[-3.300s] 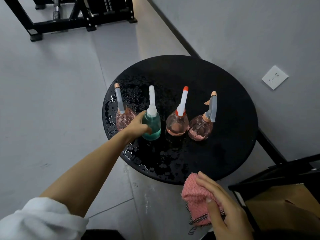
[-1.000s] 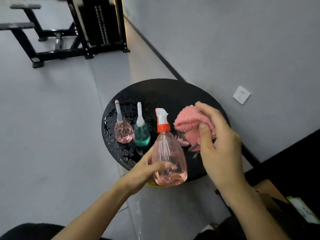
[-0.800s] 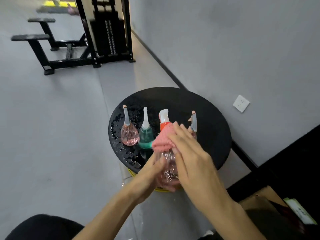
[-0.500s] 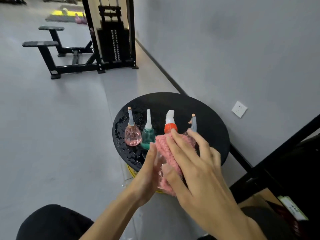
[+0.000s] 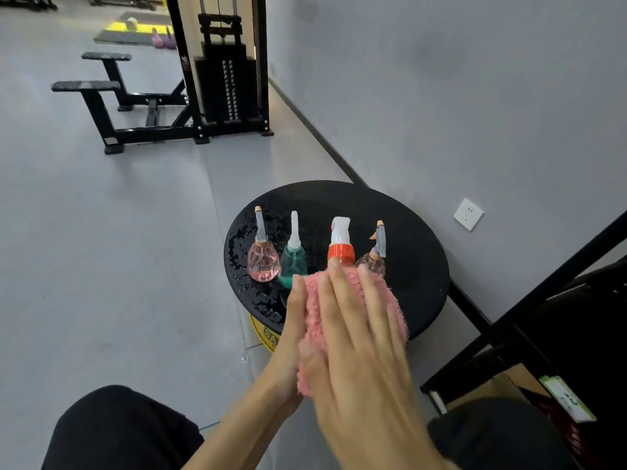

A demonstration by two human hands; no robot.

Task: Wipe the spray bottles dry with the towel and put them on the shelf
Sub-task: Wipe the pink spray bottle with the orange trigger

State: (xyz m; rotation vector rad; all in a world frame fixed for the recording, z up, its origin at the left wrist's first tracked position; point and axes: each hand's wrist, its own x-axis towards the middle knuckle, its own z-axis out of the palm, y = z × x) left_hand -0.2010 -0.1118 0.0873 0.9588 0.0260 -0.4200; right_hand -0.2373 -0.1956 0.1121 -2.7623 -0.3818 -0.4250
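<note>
My left hand [image 5: 292, 337] holds a pink spray bottle with a red collar and white nozzle [image 5: 340, 244] in the air in front of me. The pink towel [image 5: 386, 300] is wrapped round the bottle's body, which it hides. My right hand [image 5: 356, 337] presses the towel flat against the bottle. On the wet round black table [image 5: 417, 266] stand a pink bottle [image 5: 260, 262] at the left, a teal bottle [image 5: 292, 262] beside it, and another pink bottle [image 5: 375, 259] behind the towel.
A black shelf frame [image 5: 529, 317] stands at the right, with a cardboard box [image 5: 502, 388] low inside it. A wall socket [image 5: 468, 214] is on the grey wall. A black gym machine [image 5: 217, 79] stands far back on the grey floor. My dark knee [image 5: 115, 432] is at the bottom left.
I lifted the red-collared bottle off the table with my left hand. My right hand brought the towel onto it and has spread it over the bottle's body.
</note>
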